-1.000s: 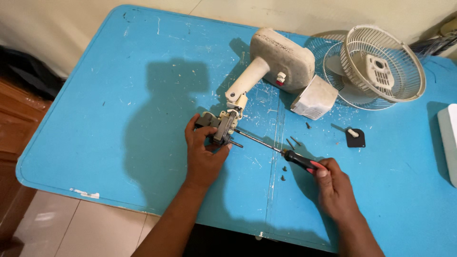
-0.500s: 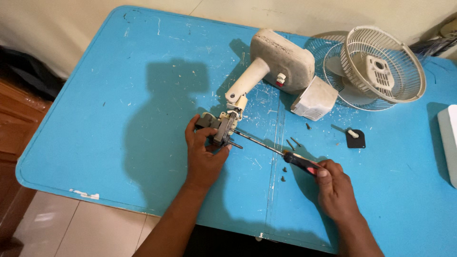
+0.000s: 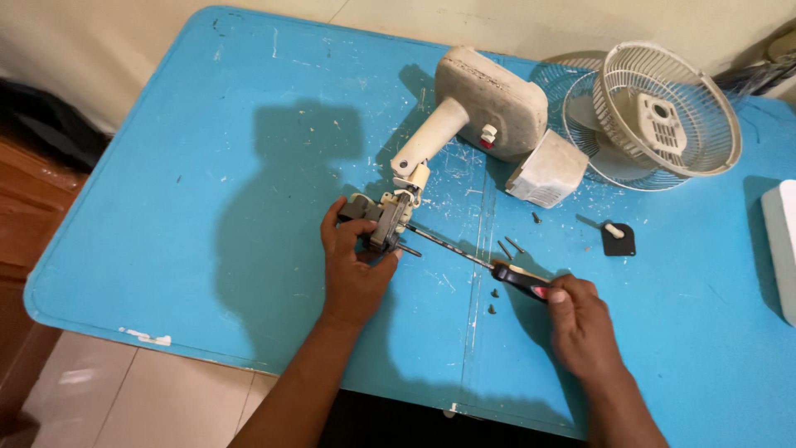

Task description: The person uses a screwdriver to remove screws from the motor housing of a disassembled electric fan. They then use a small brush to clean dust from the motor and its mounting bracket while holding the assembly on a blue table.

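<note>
**Screwdriver at the fan motor**

I have the small fan motor (image 3: 383, 222) on the blue table (image 3: 207, 207), at the end of the fan's cream neck (image 3: 431, 137), and I take it as my landmark. My left hand (image 3: 352, 265) sits just below it, fingers wrapped round its housing to pin it. My right hand (image 3: 580, 319) is well to the motor's right, fingers closed on the black-and-red handle of a screwdriver (image 3: 497, 270) whose shaft runs up-left, the tip at the motor's near side. I judge the step to be working a screw there; whether the tip is seated I cannot tell. The next move calls for a steady grip and the shaft kept in line. Loose screws (image 3: 507, 247) lie right of the motor, the cage (image 3: 663, 112) far beyond.
</note>
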